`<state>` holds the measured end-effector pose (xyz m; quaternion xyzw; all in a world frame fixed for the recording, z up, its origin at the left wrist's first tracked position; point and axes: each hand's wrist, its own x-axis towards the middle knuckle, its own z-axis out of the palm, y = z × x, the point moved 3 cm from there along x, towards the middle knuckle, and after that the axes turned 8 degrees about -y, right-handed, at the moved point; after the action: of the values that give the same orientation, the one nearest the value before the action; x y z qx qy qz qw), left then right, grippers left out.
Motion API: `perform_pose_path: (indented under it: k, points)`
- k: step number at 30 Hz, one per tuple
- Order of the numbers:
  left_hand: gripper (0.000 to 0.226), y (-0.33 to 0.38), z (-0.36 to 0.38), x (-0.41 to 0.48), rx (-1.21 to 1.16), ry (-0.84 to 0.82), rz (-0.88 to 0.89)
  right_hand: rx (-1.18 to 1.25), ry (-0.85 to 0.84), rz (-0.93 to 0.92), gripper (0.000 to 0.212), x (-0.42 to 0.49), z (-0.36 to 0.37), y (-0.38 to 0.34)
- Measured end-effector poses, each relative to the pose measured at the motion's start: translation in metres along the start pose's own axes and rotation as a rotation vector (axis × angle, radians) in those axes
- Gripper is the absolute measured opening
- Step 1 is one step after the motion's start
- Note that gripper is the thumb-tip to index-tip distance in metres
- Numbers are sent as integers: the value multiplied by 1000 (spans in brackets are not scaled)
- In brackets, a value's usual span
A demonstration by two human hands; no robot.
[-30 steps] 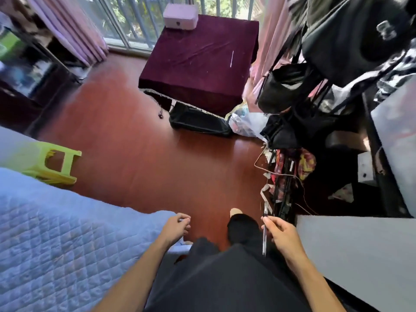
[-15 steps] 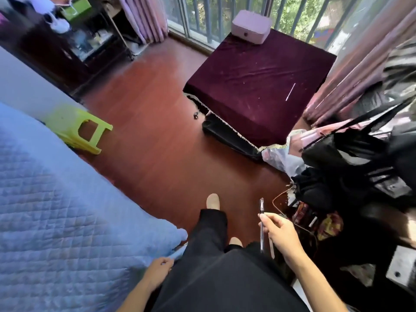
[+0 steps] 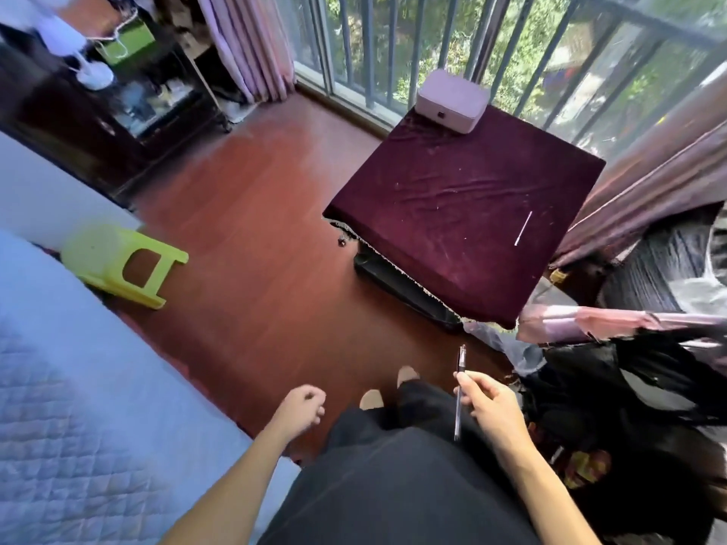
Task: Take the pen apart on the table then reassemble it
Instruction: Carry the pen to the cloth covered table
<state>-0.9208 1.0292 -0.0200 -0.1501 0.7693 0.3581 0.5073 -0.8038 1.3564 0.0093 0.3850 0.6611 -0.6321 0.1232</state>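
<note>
Head view, sole camera. Compared with half a second ago, the table (image 3: 452, 214) under its maroon cloth sits larger and more central, and both feet are visible on the wood floor (image 3: 251, 245); the wearer appears to be walking toward the table. One second ago the left hand rested at the edge of the blue quilt (image 3: 78, 387); it now hangs free of it. Judgement: approach phase only, disassembly not begun, pen looks whole.

Right hand (image 3: 489, 403): forearm extended forward and low, beside the dark trousers. Thumb and fingers pinch the pen (image 3: 459, 387) near its middle. Pen roughly upright in frame, dark clip end pointing toward the table, lower end hanging below the hand. Pen is in the air, well apart from the table.

Left hand (image 3: 303, 407): loosely curled into a soft fist, nothing visible in it, swung forward over the floor near the quilt's edge.

Other notes: a thin white stick (image 3: 523, 228) lies on the cloth near the right side; its identity cannot be told. Pink box (image 3: 450, 101) at the far corner. Green stool (image 3: 122, 265) well left of the path.
</note>
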Motion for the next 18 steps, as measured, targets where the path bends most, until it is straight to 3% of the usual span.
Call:
perform_pose_path:
  k: [7, 18]
  points:
    - [15, 113, -27, 65, 36, -7, 66, 34, 17, -5, 17, 88, -19, -54]
    - [19, 178, -70, 96, 297, 2, -66, 169, 76, -8, 14, 196, -49, -146]
